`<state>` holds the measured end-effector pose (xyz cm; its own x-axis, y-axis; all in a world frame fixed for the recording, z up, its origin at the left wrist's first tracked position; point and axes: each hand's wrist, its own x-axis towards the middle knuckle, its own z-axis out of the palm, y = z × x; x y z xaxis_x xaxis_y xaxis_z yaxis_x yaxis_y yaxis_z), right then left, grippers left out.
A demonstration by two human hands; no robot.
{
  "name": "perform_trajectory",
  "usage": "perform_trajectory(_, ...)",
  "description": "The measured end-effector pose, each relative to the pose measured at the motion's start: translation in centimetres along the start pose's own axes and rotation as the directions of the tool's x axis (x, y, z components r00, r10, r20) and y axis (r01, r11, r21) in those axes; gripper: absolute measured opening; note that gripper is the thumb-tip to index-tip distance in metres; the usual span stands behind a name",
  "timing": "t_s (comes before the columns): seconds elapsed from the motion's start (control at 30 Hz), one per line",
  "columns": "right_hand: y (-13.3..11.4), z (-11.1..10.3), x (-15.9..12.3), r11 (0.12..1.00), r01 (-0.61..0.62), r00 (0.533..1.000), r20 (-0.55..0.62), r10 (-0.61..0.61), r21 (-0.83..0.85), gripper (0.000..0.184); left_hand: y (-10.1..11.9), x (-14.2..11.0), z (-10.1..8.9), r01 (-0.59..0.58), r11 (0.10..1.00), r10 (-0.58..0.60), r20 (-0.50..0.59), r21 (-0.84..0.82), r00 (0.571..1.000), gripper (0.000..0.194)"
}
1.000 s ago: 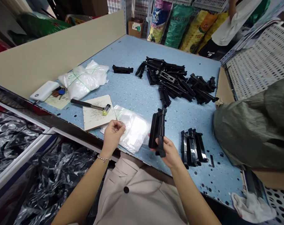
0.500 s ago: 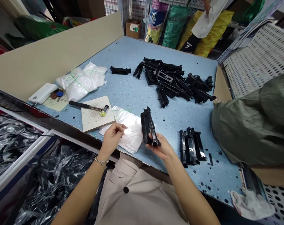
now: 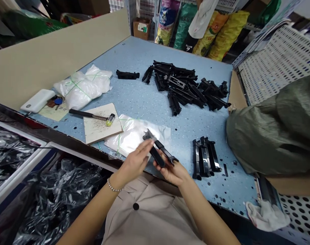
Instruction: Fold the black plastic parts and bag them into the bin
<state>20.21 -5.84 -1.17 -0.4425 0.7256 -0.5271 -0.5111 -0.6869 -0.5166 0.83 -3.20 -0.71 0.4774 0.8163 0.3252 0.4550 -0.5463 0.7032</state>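
Observation:
A long black slotted part (image 3: 158, 157) is held tilted above the front edge of the table. Its near end rests in my right hand (image 3: 174, 173), whose fingers are wrapped round it from below. My left hand (image 3: 136, 159) grips the far part of it from the side, fingertips pressed together on it. Under the hands lies a flat clear plastic bag (image 3: 130, 137) with green string. Several similar black parts (image 3: 204, 158) lie side by side to the right, with small black bits scattered near them.
A heap of black parts (image 3: 183, 85) lies farther back. A hammer (image 3: 88, 114) rests on a board (image 3: 101, 131), left. Tied bags (image 3: 80, 86), a white power bank (image 3: 37, 100), a green sack (image 3: 269, 132) and a glove (image 3: 267, 215) surround the workspace. Another person's sleeve (image 3: 202, 20) shows behind.
My left hand has moved right from over the plastic bag and taken hold of the black part. The part has tipped lower toward the left. The person behind has shifted left in view.

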Motion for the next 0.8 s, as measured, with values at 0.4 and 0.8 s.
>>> perform_trajectory(0.4, 1.3, 1.6, 1.8, 0.934, -0.125, 0.959, 0.281, 0.028, 0.335, 0.036, -0.8, -2.3, -1.6, 0.121, 0.993, -0.121, -0.201, -0.012, 0.972, 0.069)
perform_trajectory(0.8, 0.5, 3.7, 3.2, 0.813, 0.345, 0.934, 0.083, -0.349, -0.469, 0.037, 2.3, -3.1, -1.4, 0.072, 0.997, -0.072, -0.054, 0.008, 0.996, 0.073)
